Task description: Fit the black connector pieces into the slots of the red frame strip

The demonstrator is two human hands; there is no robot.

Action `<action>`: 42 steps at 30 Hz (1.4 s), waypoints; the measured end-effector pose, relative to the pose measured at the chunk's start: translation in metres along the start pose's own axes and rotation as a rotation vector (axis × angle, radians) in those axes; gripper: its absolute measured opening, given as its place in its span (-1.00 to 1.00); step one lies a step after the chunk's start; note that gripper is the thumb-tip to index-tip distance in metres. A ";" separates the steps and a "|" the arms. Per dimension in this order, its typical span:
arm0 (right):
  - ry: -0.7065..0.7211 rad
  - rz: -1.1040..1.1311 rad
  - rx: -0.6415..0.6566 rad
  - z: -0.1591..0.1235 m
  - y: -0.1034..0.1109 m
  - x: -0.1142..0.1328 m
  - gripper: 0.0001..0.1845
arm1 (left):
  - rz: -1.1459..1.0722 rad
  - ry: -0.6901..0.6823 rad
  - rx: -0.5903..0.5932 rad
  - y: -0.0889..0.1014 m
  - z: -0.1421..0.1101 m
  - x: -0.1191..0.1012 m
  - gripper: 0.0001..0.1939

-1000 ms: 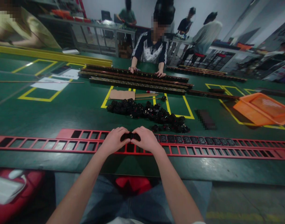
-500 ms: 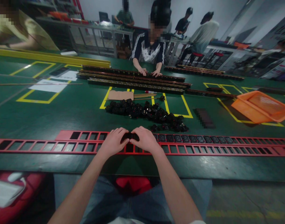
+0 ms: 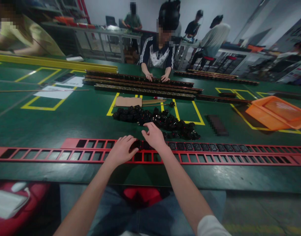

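Observation:
My left hand point(image 3: 121, 151) rests at the back red slotted strip point(image 3: 71, 143). Its thumb and fingers curl around a black socket point(image 3: 137, 144), partly hidden by the fingers. Just to the right, my right hand point(image 3: 154, 137) is raised over the strip, fingers bent and apart, with nothing visible in them. Its fingertips are close to the near side of a pile of loose black sockets point(image 3: 165, 120). Right of my hands, a row of black sockets point(image 3: 197, 147) sits in the back strip's slots. A second red slotted strip point(image 3: 168, 162) lies along its near side.
Across the table a co-worker point(image 3: 156, 55) has both hands on long dark bars point(image 3: 140, 83). An orange basket point(image 3: 275, 113) stands at the right. Cardboard point(image 3: 128, 101) and thin rods point(image 3: 154, 102) lie behind the pile; papers point(image 3: 54, 91) lie at the left.
My right hand has left the strip beside my left hand and moved up and right toward the pile, its fingers spreading. My left hand has stayed almost in place.

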State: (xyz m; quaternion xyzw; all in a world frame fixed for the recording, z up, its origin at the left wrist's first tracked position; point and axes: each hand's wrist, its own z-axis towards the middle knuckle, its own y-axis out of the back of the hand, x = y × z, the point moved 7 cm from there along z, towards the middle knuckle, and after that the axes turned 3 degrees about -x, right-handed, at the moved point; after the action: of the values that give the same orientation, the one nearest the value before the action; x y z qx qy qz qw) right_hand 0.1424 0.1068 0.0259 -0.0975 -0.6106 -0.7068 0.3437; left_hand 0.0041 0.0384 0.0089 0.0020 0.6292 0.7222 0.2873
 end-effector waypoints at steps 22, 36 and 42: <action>-0.031 -0.229 0.066 0.003 -0.010 -0.005 -0.56 | -0.039 0.023 0.019 0.002 0.001 -0.003 -0.67; -0.034 -0.278 0.097 0.003 -0.011 -0.005 -0.65 | -0.025 0.016 0.032 0.001 0.001 -0.002 -0.67; -0.010 -0.285 0.116 0.001 -0.011 -0.001 -0.67 | -0.025 0.016 0.023 0.000 0.000 -0.002 -0.67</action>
State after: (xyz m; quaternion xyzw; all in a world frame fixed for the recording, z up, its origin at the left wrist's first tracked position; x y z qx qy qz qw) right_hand 0.1363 0.1086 0.0167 0.0067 -0.6598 -0.7114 0.2421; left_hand 0.0056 0.0382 0.0096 -0.0082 0.6397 0.7113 0.2913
